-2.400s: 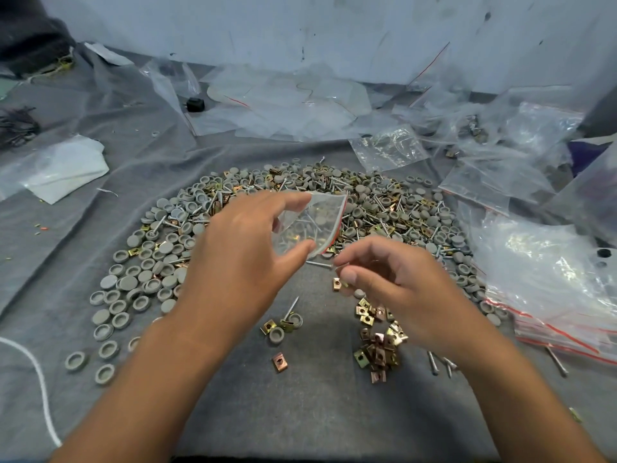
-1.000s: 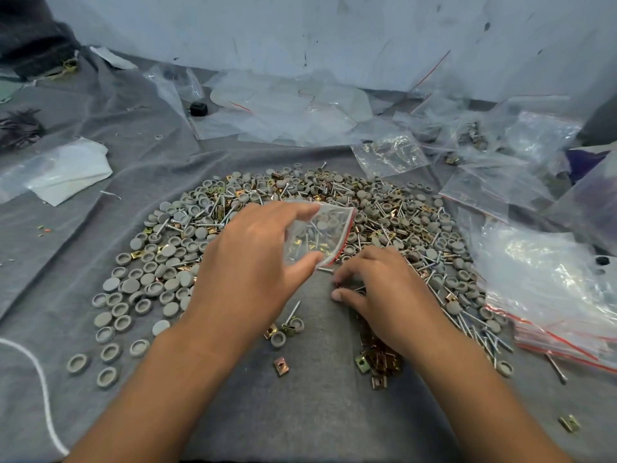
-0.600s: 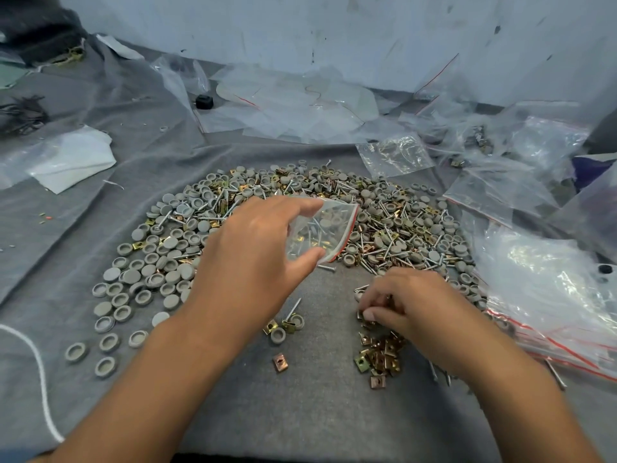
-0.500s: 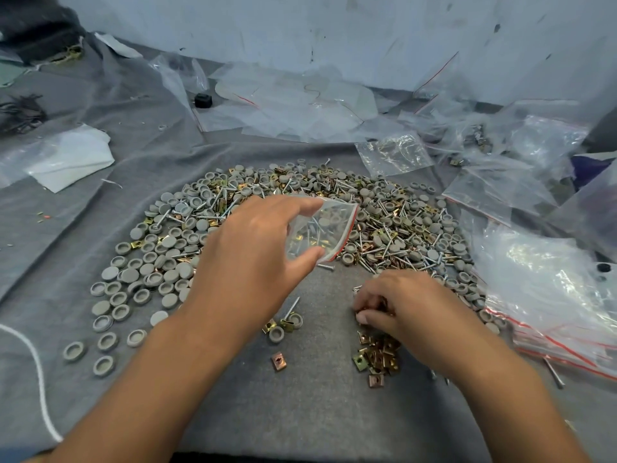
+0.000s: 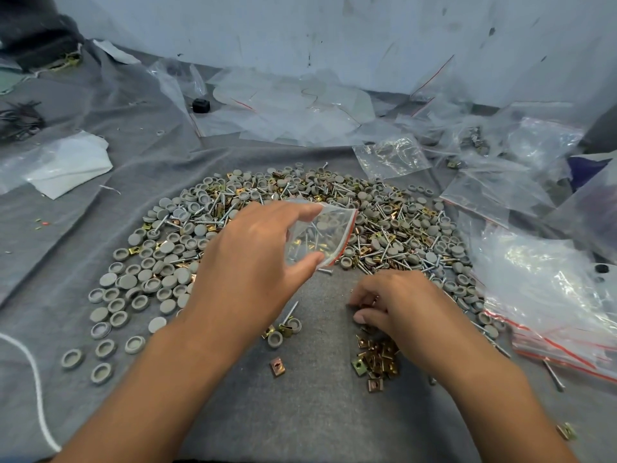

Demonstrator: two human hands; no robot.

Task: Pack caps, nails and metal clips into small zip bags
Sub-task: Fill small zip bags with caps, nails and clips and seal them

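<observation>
caps [image 5: 168, 272] grey; clips [image 5: 377, 357] brassy gold; zip bag [image 5: 320, 238] clear, red-edged; cloth [image 5: 317, 412] grey

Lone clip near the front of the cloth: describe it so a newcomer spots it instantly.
Start at the big pile of caps, nails and clips on the grey cloth, then come toward the camera into the gap between the two forearms. The lone clip lies flat there, left of the small clip heap. It is coppery with a centre hole and touches nothing.

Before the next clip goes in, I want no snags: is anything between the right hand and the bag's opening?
Nothing visible: only bare grey cloth lies between the right hand and the red-edged clear zip bag held by the left hand.
</observation>
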